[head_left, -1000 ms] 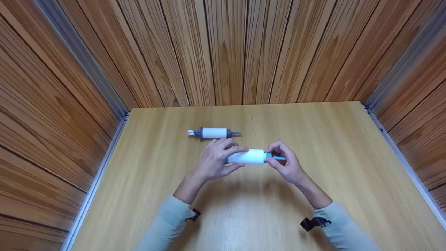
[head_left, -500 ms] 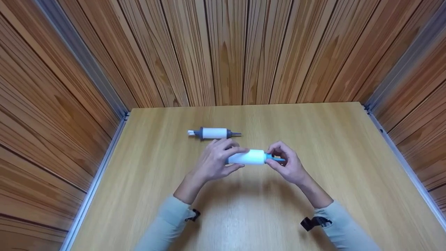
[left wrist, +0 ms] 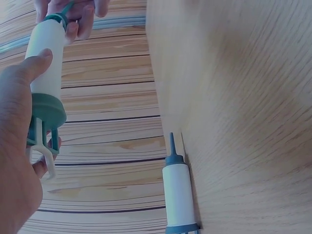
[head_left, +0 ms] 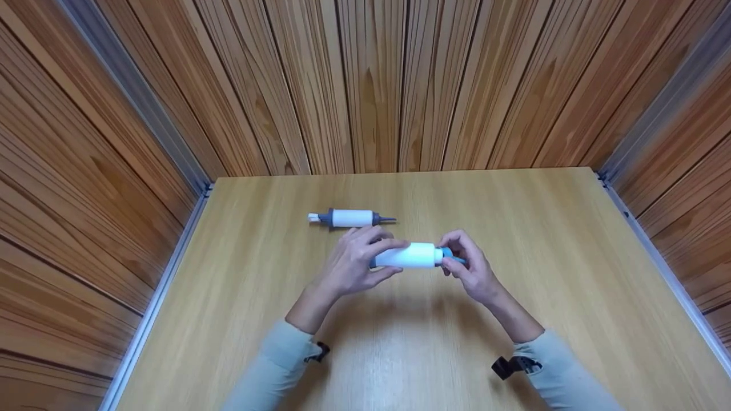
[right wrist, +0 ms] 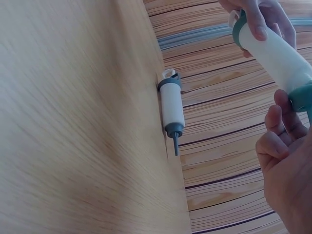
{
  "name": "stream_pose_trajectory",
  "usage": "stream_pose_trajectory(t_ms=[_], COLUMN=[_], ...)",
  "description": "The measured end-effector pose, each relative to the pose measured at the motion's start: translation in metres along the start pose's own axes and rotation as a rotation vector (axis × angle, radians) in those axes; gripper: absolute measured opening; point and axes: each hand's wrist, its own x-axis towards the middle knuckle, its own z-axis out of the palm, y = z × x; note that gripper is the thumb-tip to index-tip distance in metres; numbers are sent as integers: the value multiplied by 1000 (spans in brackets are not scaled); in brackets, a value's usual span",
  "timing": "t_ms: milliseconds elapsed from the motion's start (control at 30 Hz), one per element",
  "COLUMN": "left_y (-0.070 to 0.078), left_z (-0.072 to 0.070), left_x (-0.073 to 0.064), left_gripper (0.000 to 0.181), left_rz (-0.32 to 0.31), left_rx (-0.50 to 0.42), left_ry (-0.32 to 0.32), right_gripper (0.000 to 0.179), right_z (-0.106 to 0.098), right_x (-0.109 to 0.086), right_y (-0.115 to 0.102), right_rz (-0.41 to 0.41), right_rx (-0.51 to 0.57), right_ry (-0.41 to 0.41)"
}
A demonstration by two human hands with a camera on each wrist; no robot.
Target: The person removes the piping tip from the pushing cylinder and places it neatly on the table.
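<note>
My left hand (head_left: 362,257) grips the white barrel of a large icing syringe (head_left: 411,255), held level above the table. In the left wrist view, its green collar and white pull ring (left wrist: 46,158) stick out below the thumb. At the other end, my right hand (head_left: 471,265) pinches the blue-green nozzle cap (right wrist: 301,99) between thumb and fingers. A short pale neck shows between barrel and cap, and the cap sits slightly askew. Behind the left hand, a second syringe (head_left: 352,217) with dark blue-grey ends lies on its side, nozzle pointing right.
The wooden table (head_left: 274,354) is enclosed by plank-patterned walls (head_left: 371,85) at the back and both sides. Metal rails (head_left: 154,302) run along its side edges. A small black camera mount (head_left: 505,367) is strapped at the right sleeve.
The nozzle cap has shifted slightly right and tilted in the right fingers, baring a pale neck at the barrel's end. My left hand and the lying syringe stay put.
</note>
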Motion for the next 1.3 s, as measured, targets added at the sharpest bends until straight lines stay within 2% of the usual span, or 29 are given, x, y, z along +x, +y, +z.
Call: stream_pose_trajectory(t_ms=[533,667,800,1300], left_y=[0,0,-1,-7], left_z=[2,3,3,3], left_x=[-1,-1,-1,-7], left_gripper=[48,47,46,46], left_rz=[-5,3,8,-8], left_rx=[-14,-20,-21,-34], left_ry=[-10,9,22,12], right_gripper=[31,30,32,29], right_z=[-3,-4,-7,-18], right_x=[-1,-2,-2,-5], right_y=[-5,-6,-5,-1], right_rz=[31,33,1,-52], right_rx=[-89,-57,-8,34], right_ry=[33,45,47,30])
